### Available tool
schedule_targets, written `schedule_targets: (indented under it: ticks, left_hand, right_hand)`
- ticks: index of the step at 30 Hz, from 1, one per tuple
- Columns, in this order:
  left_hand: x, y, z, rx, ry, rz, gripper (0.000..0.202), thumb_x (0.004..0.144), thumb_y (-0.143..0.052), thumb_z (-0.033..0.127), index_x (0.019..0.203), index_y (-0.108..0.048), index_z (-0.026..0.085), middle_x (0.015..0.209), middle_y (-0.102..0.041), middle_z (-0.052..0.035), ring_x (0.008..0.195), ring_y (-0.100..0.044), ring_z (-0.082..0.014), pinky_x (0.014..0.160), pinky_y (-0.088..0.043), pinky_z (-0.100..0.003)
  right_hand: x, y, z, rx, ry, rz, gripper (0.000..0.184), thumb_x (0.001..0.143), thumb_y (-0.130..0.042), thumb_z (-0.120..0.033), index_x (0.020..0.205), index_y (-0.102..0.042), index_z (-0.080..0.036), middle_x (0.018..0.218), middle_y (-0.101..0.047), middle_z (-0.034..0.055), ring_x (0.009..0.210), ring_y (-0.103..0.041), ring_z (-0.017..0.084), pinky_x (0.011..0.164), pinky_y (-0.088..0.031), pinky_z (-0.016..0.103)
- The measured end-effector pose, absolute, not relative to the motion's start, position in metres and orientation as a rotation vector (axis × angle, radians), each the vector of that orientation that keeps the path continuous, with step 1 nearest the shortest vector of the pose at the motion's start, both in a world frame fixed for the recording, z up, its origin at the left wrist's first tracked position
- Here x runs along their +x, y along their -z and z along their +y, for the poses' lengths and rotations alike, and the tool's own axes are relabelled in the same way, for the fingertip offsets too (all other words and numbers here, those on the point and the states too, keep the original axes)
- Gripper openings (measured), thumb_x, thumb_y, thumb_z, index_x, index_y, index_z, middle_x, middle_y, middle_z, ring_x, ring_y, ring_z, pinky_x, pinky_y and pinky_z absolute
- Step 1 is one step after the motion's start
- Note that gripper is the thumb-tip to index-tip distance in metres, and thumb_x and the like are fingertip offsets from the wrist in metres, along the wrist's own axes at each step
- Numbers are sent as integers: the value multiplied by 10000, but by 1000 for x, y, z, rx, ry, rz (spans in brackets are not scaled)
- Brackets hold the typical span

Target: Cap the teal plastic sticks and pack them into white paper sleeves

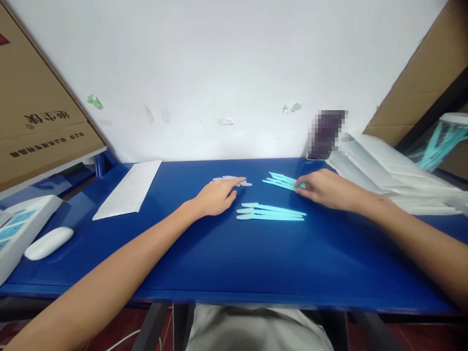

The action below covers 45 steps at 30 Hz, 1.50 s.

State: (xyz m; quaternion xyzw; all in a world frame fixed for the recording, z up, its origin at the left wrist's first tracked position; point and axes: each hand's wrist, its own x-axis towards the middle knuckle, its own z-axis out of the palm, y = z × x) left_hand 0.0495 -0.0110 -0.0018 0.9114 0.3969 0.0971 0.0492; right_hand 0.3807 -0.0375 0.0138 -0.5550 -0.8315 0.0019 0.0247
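Note:
My left hand (pixel 216 196) reaches over a small pile of pale, see-through blade caps (pixel 246 185), its fingers stretched out and the index finger lying across them. Across from it, my right hand (pixel 323 187) has thumb and fingertips closed at the handle ends of a bunch of turquoise eyebrow razors (pixel 280 181). How many it grips is hidden. Closer to me, three more turquoise eyebrow razors (pixel 270 213) lie side by side on the blue table (pixel 234 258), heads to the left; neither hand touches them.
A white paper sheet (pixel 127 190) and a white oval case (pixel 49 243) lie on the left, beside a white box (pixel 25 224). At the right are stacked white packets (pixel 387 165), a blurred-out phone (pixel 326 134) and a clear container of turquoise sticks (pixel 444 141). Cardboard (pixel 40 97) stands at left.

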Motion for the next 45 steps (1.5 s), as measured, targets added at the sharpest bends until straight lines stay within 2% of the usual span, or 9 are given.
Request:
schedule_targets:
  ticks: [2,5,10,14,20,25,29,36,45]
  left_hand:
    - [52,2,-9,2784,-233,1232,519,1014,-366,227,1523,-473,232,1413,-635,-92,1252,-614,-300,965,-500,-426]
    - [52,4,-9,2802,-293,1191,458,1031,-382,250,1457,-553,244,1425,-631,-71,1297,-589,-291,1000,-493,-428]
    - [50,7,-15,2814,-491,1106,279,1018,-523,334,1136,-743,211,1010,-744,-76,971,-695,-245,832,-522,-349]
    - [50,5,-20,2871,-583,1032,218,1007,-560,312,997,-742,193,1081,-702,-86,958,-682,-228,797,-508,-325]
    - [46,4,-19,2957,-495,890,199,1032,-503,237,1082,-688,187,1045,-732,-72,1004,-662,-231,876,-500,-355]
    - [41,7,-16,2961,-465,904,360,1049,-421,215,1368,-579,160,1167,-654,-135,1102,-606,-256,926,-495,-389]
    - [40,4,-17,2930,-462,874,309,1032,-399,180,1174,-673,163,1092,-645,-117,1013,-621,-232,878,-503,-361]
    - [45,3,-20,2567,-805,965,89,947,-563,176,999,-634,186,964,-748,-34,817,-681,-154,766,-516,-275]
    - [42,4,-17,2792,-652,991,104,943,-582,182,939,-685,193,989,-744,-57,941,-663,-230,843,-504,-361]
  right_hand:
    - [381,-12,-37,-1678,41,-2572,324,927,-495,-364,1001,-759,-189,844,-741,84,745,-660,231,657,-434,335]
    - [381,-11,-37,-1599,80,-2590,280,913,-507,-328,911,-760,-207,915,-728,95,781,-648,235,669,-419,335]
    - [378,-11,-39,-1470,185,-2658,268,892,-503,-302,793,-736,-215,844,-724,97,872,-609,276,781,-396,391]
    - [370,-13,-44,-1437,189,-2626,291,895,-500,-338,786,-737,-209,771,-711,89,894,-606,282,882,-378,445]
    - [357,-21,-57,-1467,-102,-2596,251,918,-505,-359,884,-702,-207,603,-596,2,544,-514,158,591,-353,308]
    - [351,-30,-65,-1224,-186,-2615,248,953,-484,-368,873,-658,-211,799,-632,48,673,-561,177,634,-396,305]
    - [349,-31,-68,-1112,-407,-2622,287,984,-466,-389,857,-657,-216,848,-649,63,731,-586,191,654,-420,309]
    - [348,-28,-67,-1132,-572,-2591,305,994,-465,-421,889,-656,-207,872,-684,57,756,-589,192,693,-437,320]
    - [333,-22,-74,-1141,-770,-2469,376,1012,-425,-505,946,-645,-208,892,-681,50,766,-572,191,715,-445,326]
